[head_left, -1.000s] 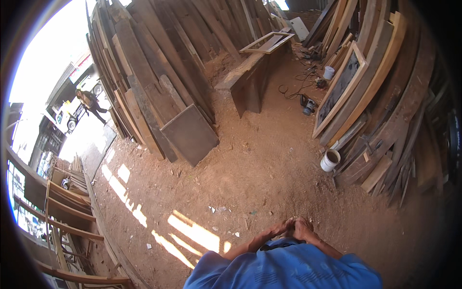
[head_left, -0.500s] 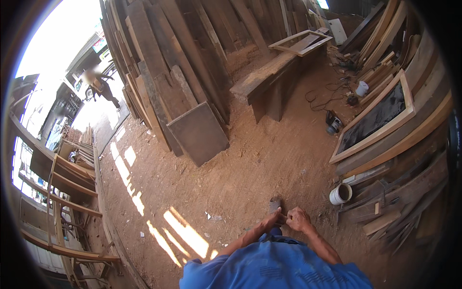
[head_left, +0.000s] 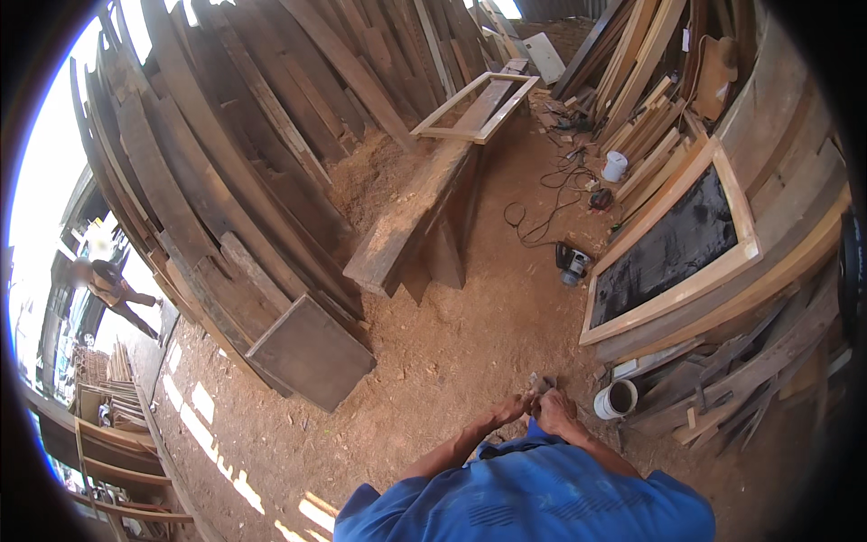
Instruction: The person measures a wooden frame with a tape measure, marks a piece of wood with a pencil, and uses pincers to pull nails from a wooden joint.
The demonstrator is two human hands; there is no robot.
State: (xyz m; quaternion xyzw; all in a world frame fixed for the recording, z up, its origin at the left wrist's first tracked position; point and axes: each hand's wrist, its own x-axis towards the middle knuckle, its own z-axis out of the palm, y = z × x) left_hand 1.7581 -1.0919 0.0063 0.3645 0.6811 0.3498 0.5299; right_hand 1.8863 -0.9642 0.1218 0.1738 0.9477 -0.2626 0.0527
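My left hand (head_left: 511, 408) and my right hand (head_left: 556, 414) are close together in front of my blue shirt, low in the view. The fingers of both are closed around a small, flat greyish piece (head_left: 544, 385) that pokes out beyond them. Its kind is too small to make out. Just right of my right hand a white bucket (head_left: 616, 399) stands on the floor.
Ahead is a wooden bench (head_left: 411, 212) carrying a pale wooden frame (head_left: 479, 134). A corded power tool (head_left: 572, 262) lies on the floor. A dark-panelled frame (head_left: 668, 246) leans right; boards (head_left: 217, 172) and a square panel (head_left: 312, 352) lean left. A person (head_left: 117, 294) is far left.
The view has swung to the right, so bench and boards sit further left. My hands have drawn closer together around the greyish piece. The distant person's stance differs.
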